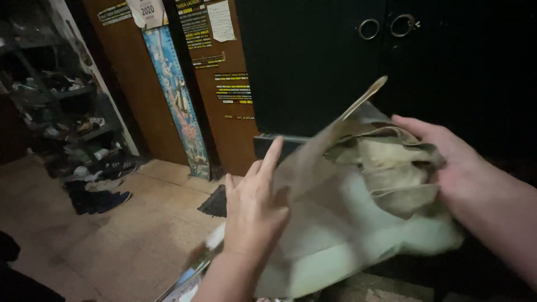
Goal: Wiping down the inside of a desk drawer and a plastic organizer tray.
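Here, both hands apart: right hand grips beige cloth bundle; left hand open, fingers spread, against it.

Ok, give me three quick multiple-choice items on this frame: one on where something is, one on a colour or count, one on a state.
1. Where do the shoes lie?
A. on the floor at the left, below the shelving
B. on top of the cloth
C. hung on the cabinet doors

2. How many ring pulls show on the dark cabinet doors?
A. one
B. two
C. four

3. How does the right hand meet the pale cloth?
A. it hangs well clear of it
B. it grips the cloth's bunched right edge
C. it lies flat on the floor

Answers:
1 A: the shoes sit on the tiles by the shelf unit.
2 B: two rings side by side at the top.
3 B: the fingers close on the folds, while the left hand rests spread on the cloth's left side.
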